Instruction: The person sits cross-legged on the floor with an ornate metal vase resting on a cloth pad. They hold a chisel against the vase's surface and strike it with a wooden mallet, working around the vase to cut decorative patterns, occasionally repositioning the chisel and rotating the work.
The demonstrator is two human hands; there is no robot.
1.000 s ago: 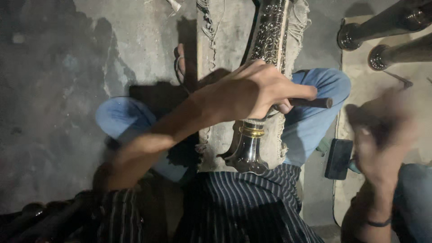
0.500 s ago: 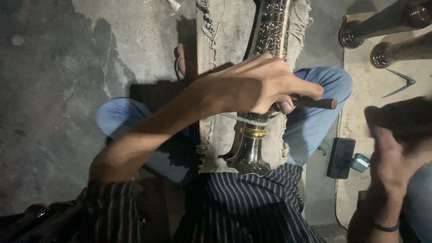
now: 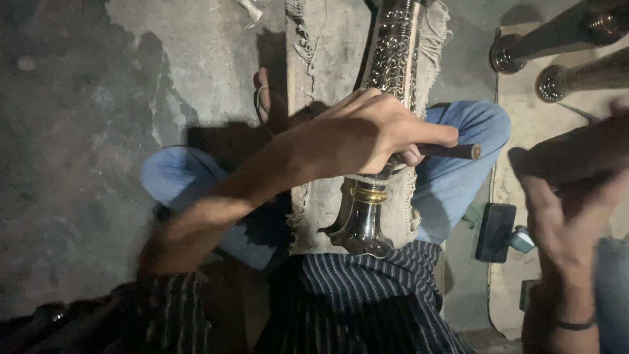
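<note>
Engraved silver metal fills my view: the ornate tube (image 3: 393, 59) lies on a frayed cloth-covered plank (image 3: 327, 59) over my lap. My left hand (image 3: 367, 134) is clenched around a dark rod-like tool (image 3: 452, 151), pressed on the tube just above its brass ring (image 3: 368, 195). Right of that grip, my right hand (image 3: 567, 223) is blurred, its hold unreadable. Beyond it, two more tubes (image 3: 557, 56) are cut off.
</note>
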